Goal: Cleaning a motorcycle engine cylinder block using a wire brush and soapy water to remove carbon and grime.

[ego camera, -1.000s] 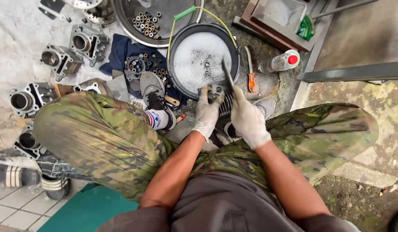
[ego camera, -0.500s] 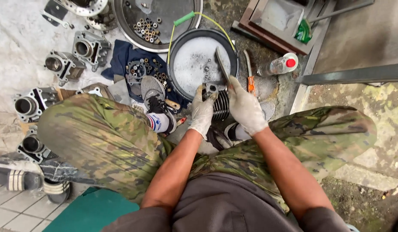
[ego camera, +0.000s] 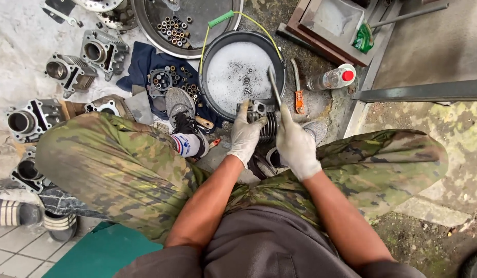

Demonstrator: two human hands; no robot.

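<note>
Finned cylinder (ego camera: 265,123) gripped by left hand (ego camera: 244,137) at soapy basin (ego camera: 213,56) rim — thin tool (ego camera: 274,85) pinched in right hand (ego camera: 297,148), fingers closed.

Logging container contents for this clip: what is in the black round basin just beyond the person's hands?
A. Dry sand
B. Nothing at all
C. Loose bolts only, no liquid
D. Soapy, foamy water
D. The black basin is filled with white foam and bubbles across its surface, just beyond the finned engine cylinder that the left hand and right hand hold at its rim.
</note>
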